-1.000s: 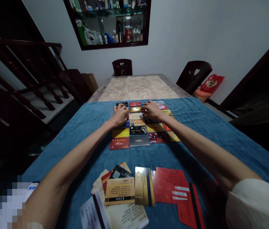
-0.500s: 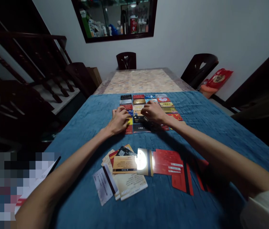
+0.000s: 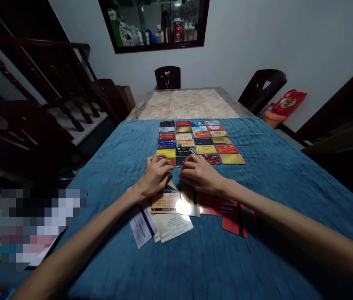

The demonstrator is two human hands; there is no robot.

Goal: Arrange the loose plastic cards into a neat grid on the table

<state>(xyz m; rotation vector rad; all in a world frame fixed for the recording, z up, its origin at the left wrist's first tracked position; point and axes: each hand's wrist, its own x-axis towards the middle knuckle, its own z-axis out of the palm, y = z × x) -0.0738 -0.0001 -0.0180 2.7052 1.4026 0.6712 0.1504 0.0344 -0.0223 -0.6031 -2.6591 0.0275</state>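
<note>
Rows of colourful plastic cards lie face up in a grid on the blue cloth; a dark blue card and a gold card are among them. My left hand is over the near left corner of the grid, beside a yellow card. Its fingers are loosely bent and apart, with nothing seen in them. At the grid's near edge, my right hand partly covers a dark card, fingers bent downward, no card visible in it. Nearer me lies a loose spread with a beige card, a silver card and red cards.
The blue cloth covers the near part of the table, whose patterned top shows beyond. Dark chairs stand around it. A red bag sits in an orange bin at the right. Wooden railings run along the left.
Both hands have drawn back toward me from the middle of the grid to its near edge, uncovering more cards. The view has shifted slightly.
</note>
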